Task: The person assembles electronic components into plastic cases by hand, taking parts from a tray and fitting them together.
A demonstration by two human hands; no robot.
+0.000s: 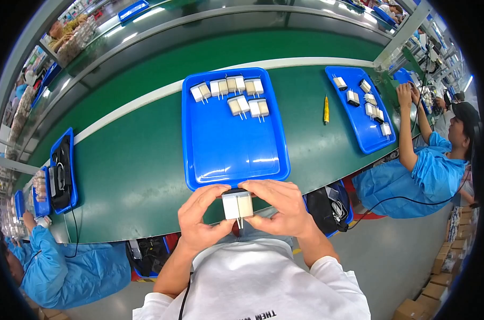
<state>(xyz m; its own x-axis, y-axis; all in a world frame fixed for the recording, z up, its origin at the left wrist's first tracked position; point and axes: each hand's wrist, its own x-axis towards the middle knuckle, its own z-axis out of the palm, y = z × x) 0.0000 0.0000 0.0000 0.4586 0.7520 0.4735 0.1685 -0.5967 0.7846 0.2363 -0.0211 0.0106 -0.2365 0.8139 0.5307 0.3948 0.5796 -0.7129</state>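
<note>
Close to my body, just past the near edge of the table, I hold a white and cream plug adapter with a dark top edge. Its metal prongs point down toward my shirt. My left hand grips its left side between fingers and thumb, and my right hand grips the right side in the same way. Right beyond my fingertips lies a blue tray. Several similar plug adapters with prongs sit in its far half.
Right of the tray, a yellow pen-like tool lies on the green table. A second blue tray holds several adapters. A co-worker in blue sits at right, another at left. Bins with dark items hang below the table edge.
</note>
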